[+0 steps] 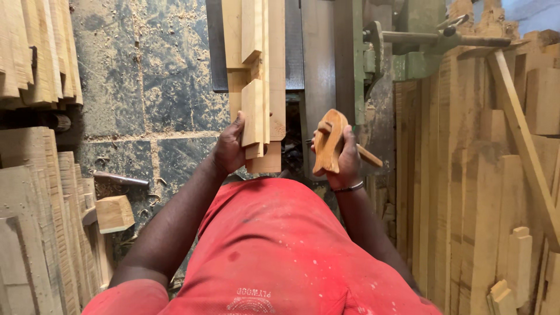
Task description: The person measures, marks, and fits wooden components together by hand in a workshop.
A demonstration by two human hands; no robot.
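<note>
My left hand (230, 149) grips the near end of a bundle of pale wooden pieces (256, 81) with stepped, notched ends, held flat and pointing away from me. My right hand (344, 157) is closed around a curved wooden handle (328, 143) of a hand tool, held upright just right of the bundle. A thin bracelet sits on that wrist. My red shirt fills the lower middle of the view.
A green woodworking machine (356, 58) with a metal table stands ahead. Cut wooden boards (466, 192) lean in stacks on the right; more planks (35, 221) pile on the left. A small wood block (114, 213) and a metal rod (119, 178) lie on the sawdusty tiled floor.
</note>
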